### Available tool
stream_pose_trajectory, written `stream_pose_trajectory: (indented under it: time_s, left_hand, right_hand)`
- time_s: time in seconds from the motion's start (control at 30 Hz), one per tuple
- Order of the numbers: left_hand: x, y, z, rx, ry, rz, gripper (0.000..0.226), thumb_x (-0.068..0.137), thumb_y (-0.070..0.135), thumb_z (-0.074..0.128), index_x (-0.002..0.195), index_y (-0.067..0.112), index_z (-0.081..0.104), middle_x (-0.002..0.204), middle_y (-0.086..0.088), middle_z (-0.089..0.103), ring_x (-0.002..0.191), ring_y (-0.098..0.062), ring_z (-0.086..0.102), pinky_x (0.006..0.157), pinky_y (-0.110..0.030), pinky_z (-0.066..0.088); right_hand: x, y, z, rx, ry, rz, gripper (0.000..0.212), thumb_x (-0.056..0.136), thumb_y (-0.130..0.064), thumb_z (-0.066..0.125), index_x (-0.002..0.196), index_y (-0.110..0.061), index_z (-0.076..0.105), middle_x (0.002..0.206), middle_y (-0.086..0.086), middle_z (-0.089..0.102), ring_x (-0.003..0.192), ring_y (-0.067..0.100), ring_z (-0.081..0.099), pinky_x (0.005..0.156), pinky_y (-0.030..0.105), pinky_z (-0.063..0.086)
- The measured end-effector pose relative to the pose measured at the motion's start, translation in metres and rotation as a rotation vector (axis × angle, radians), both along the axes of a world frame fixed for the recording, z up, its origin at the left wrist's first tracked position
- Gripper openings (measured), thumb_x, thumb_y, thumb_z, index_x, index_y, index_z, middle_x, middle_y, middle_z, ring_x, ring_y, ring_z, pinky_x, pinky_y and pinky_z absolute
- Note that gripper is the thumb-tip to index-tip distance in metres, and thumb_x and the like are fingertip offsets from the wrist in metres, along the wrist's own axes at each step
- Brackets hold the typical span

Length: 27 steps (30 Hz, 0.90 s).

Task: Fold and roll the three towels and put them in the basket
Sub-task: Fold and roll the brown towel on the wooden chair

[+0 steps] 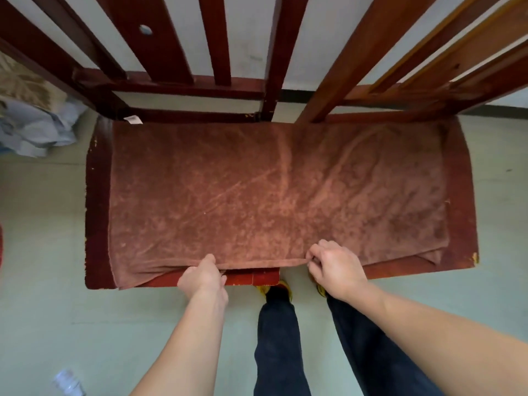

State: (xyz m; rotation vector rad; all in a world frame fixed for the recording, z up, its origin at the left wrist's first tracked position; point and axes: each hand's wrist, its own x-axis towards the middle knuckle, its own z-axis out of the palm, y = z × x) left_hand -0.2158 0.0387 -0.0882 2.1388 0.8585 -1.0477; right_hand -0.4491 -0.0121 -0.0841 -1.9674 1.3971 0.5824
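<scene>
A brown towel (pixel 274 192) lies spread flat, folded double, across two dark red wooden chair seats (pixel 97 201) pushed side by side. My left hand (pixel 203 277) grips the towel's near edge left of the middle, fingers tucked under the fold. To the right of it, my right hand (pixel 334 267) pinches the same near edge. A small white label (pixel 133 119) shows at the towel's far left corner. No basket is in view.
The chair backs' (pixel 183 38) slats rise at the far side against a pale wall. A heap of cloth, pale blue and tan (pixel 31 115), lies on the floor at the left. A clear plastic bottle (pixel 67 382) lies at the bottom left. My legs (pixel 280 338) stand before the seats.
</scene>
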Motion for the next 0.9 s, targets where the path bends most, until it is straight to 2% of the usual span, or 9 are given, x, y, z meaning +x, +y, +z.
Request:
stream_pose_trajectory:
  time_s: [0.17, 0.23, 0.33, 0.4, 0.5, 0.63, 0.73, 0.83, 0.9]
  left_hand:
    - [-0.003, 0.004, -0.002, 0.007, -0.013, 0.031, 0.043, 0.079, 0.020, 0.077, 0.113, 0.004, 0.053, 0.109, -0.011, 0.064, 0.099, -0.031, 0.064, 0.078, -0.040, 0.053]
    - [-0.007, 0.006, 0.002, 0.027, -0.046, 0.044, 0.061, 0.076, 0.020, 0.080, 0.126, 0.006, 0.049, 0.121, -0.010, 0.063, 0.104, -0.031, 0.064, 0.085, -0.044, 0.053]
    - [-0.015, 0.005, 0.015, 0.159, -0.181, -0.014, 0.083, 0.073, 0.022, 0.081, 0.139, 0.008, 0.033, 0.139, -0.015, 0.050, 0.118, -0.033, 0.055, 0.101, -0.046, 0.045]
    - [-0.030, 0.000, 0.029, 0.216, -0.307, -0.226, 0.073, 0.075, 0.021, 0.079, 0.134, 0.009, 0.037, 0.137, -0.017, 0.049, 0.120, -0.034, 0.053, 0.100, -0.041, 0.040]
    - [-0.066, -0.013, 0.042, 0.136, -0.388, -0.640, 0.032, 0.079, 0.018, 0.073, 0.106, 0.013, 0.057, 0.111, -0.015, 0.064, 0.106, -0.035, 0.059, 0.085, -0.035, 0.043]
    - [-0.154, -0.049, 0.045, -0.037, -0.254, -0.988, 0.007, 0.081, 0.021, 0.069, 0.081, 0.021, 0.061, 0.082, 0.001, 0.065, 0.087, -0.025, 0.062, 0.069, -0.026, 0.040]
    - [-0.222, -0.069, 0.037, -0.136, -0.149, -1.144, 0.006, 0.084, 0.024, 0.066, 0.086, 0.021, 0.062, 0.086, 0.000, 0.066, 0.087, -0.023, 0.061, 0.071, -0.027, 0.043]
    - [-0.284, -0.075, 0.029, -0.146, -0.045, -1.250, 0.019, 0.085, 0.028, 0.065, 0.102, 0.019, 0.063, 0.100, -0.005, 0.068, 0.099, -0.026, 0.061, 0.085, -0.031, 0.049]
    - [-0.310, -0.073, 0.026, -0.115, -0.037, -1.286, 0.028, 0.087, 0.030, 0.064, 0.111, 0.017, 0.062, 0.110, -0.006, 0.066, 0.105, -0.026, 0.060, 0.090, -0.034, 0.049]
  right_hand:
    - [-0.019, -0.017, 0.006, 0.220, -0.109, -0.223, 0.020, 0.088, -0.036, 0.059, 0.105, -0.030, 0.065, 0.086, -0.015, 0.062, 0.085, 0.011, 0.060, 0.070, 0.028, 0.047]
    - [-0.041, -0.025, 0.013, 0.154, -0.101, -0.346, 0.019, 0.086, -0.035, 0.061, 0.104, -0.029, 0.066, 0.083, -0.015, 0.064, 0.086, 0.014, 0.063, 0.073, 0.030, 0.050]
    - [-0.081, -0.038, 0.020, -0.058, -0.022, -0.483, 0.016, 0.085, -0.029, 0.061, 0.100, -0.026, 0.066, 0.096, -0.003, 0.066, 0.095, 0.023, 0.062, 0.077, 0.033, 0.049]
    - [-0.111, -0.049, 0.024, -0.220, 0.048, -0.631, 0.017, 0.085, -0.027, 0.061, 0.101, -0.024, 0.065, 0.108, 0.004, 0.062, 0.103, 0.028, 0.058, 0.080, 0.036, 0.047]
    - [-0.157, -0.064, 0.023, -0.328, 0.176, -0.970, 0.029, 0.083, -0.025, 0.061, 0.112, -0.022, 0.057, 0.120, 0.011, 0.054, 0.116, 0.033, 0.050, 0.087, 0.043, 0.045]
    - [-0.218, -0.062, 0.013, -0.061, 0.302, -1.176, 0.048, 0.073, -0.028, 0.076, 0.114, -0.017, 0.054, 0.120, 0.013, 0.057, 0.111, 0.037, 0.055, 0.092, 0.040, 0.045]
    - [-0.238, -0.054, 0.003, 0.152, 0.127, -1.242, 0.048, 0.060, -0.035, 0.089, 0.092, -0.015, 0.058, 0.099, 0.008, 0.066, 0.094, 0.031, 0.065, 0.088, 0.040, 0.052]
    - [-0.262, -0.053, -0.010, 0.226, 0.084, -1.198, 0.015, 0.075, -0.019, 0.077, 0.082, -0.012, 0.067, 0.092, 0.012, 0.071, 0.084, 0.031, 0.066, 0.085, 0.040, 0.055]
    - [-0.276, -0.053, -0.013, 0.259, 0.095, -1.095, 0.008, 0.078, -0.020, 0.072, 0.078, -0.013, 0.068, 0.083, 0.009, 0.068, 0.077, 0.028, 0.060, 0.079, 0.036, 0.052]
